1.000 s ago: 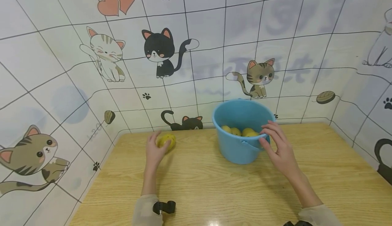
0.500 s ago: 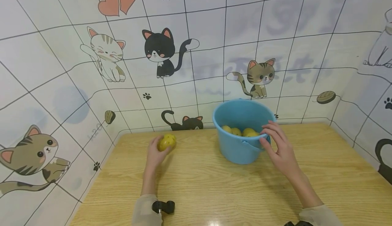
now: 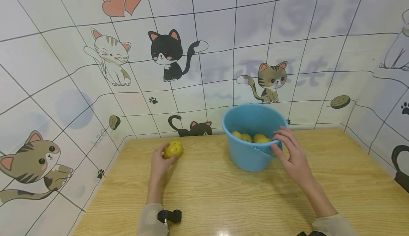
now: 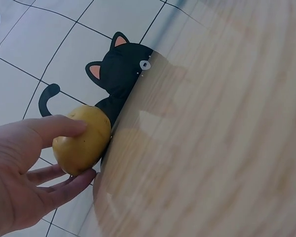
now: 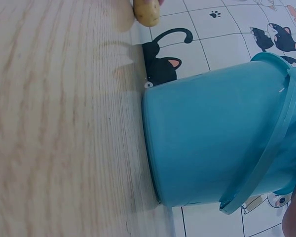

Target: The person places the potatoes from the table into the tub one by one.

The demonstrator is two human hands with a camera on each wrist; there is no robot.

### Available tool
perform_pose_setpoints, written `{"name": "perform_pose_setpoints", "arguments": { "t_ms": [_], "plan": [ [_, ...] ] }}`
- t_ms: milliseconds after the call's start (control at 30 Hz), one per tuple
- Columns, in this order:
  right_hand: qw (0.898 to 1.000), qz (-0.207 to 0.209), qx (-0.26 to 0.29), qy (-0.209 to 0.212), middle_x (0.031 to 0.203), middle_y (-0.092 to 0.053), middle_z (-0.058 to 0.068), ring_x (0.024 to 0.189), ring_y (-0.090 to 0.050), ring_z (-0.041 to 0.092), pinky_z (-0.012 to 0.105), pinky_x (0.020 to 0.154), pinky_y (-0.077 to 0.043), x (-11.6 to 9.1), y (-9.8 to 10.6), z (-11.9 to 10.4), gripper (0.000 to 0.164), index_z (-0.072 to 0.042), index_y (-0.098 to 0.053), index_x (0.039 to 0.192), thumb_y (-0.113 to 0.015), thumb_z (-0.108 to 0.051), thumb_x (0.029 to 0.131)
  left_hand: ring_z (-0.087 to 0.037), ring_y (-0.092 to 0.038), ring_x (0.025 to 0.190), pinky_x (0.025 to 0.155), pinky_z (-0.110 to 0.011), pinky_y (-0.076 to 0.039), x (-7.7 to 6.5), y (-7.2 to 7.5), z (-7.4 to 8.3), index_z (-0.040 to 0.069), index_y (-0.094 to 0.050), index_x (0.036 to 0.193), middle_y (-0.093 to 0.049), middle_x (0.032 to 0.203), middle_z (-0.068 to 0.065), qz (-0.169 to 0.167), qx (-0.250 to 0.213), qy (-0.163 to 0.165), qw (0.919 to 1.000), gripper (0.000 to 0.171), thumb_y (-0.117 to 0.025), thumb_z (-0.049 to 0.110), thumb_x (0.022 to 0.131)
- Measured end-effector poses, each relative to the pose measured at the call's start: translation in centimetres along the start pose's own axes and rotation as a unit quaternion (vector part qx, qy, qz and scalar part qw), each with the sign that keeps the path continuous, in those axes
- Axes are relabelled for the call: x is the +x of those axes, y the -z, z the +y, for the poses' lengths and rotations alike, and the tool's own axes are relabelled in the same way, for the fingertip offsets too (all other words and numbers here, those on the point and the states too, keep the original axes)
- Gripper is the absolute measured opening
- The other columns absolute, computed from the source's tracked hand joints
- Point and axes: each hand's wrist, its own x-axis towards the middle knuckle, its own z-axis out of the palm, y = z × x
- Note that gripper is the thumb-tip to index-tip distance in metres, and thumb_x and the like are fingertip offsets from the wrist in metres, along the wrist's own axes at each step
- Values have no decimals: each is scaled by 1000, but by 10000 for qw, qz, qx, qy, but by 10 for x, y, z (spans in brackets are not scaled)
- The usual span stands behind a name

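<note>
My left hand [image 3: 159,163] grips a yellow potato [image 3: 174,149] with small dark spots, at the left back of the table. In the left wrist view the thumb lies over one side of the potato [image 4: 81,143] and the fingers curl under the other. My right hand [image 3: 294,157] pinches the front right rim of a light blue bucket [image 3: 244,157] between thumb and fingers. Several more potatoes [image 3: 259,138] lie inside the bucket, partly hidden by its near wall. The right wrist view shows the bucket's side [image 5: 212,138] and its handle [image 5: 271,148] hanging down.
The wooden table [image 3: 217,197] carries the bucket near its back edge. A white wall [image 3: 217,69] with cat drawings and grid lines stands behind and on both sides.
My left fingers have closed round the potato, and it has shifted slightly. The right hand and the bucket stay where they were.
</note>
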Motion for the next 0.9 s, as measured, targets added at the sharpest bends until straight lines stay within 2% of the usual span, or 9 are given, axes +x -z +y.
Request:
{"name": "perform_pose_setpoints", "arguments": {
  "t_ms": [67, 300, 367, 567, 900],
  "plan": [
    [10000, -11, 2, -15, 122, -61, 23, 133, -43, 46, 36, 120, -28, 0, 0, 0, 31, -1, -67, 104, -62, -31, 102, -45, -52, 121, 103, -52, -47, 0, 1, -1, 3, -53, 143, -43, 140, -27, 26, -43, 72, 10000, 64, -79, 5, 85],
    [10000, -20, 1, 24, 122, -61, 22, 134, -43, 44, 36, 119, -28, 0, -1, 1, 33, -1, -68, 104, -61, -33, 102, -37, -54, 120, 100, -43, -48, -4, 4, -2, 5, -56, 142, -46, 143, -20, 12, -621, 386, 9973, 64, -80, 6, 83],
    [10000, -2, 2, 57, 121, -61, 24, 133, -44, 45, 36, 119, -28, 0, -2, 2, 34, -1, -67, 104, -61, -34, 102, -37, -55, 117, 97, -41, -49, -5, 4, -1, 5, -56, 142, -48, 142, -20, 48, -568, 377, 9977, 64, -80, 7, 83],
    [10000, -17, 3, -2, 122, -61, 23, 133, -43, 46, 35, 119, -28, -2, -2, 3, 31, -1, -67, 104, -61, -32, 102, -39, -64, 106, 85, -35, -57, -4, 4, 5, 4, -60, 138, -56, 130, -21, 247, -247, 128, 9993, 60, -81, 9, 83],
    [10000, 5, 12, -49, 123, -61, 22, 133, -43, 45, 35, 119, -28, -2, 0, 1, 26, -1, -67, 105, -63, -27, 101, -39, -68, 99, 70, -24, -56, -2, -6, 24, 3, -65, 132, -62, 122, -19, 669, -543, -281, 9959, 54, -82, 7, 80]
  ]
}}
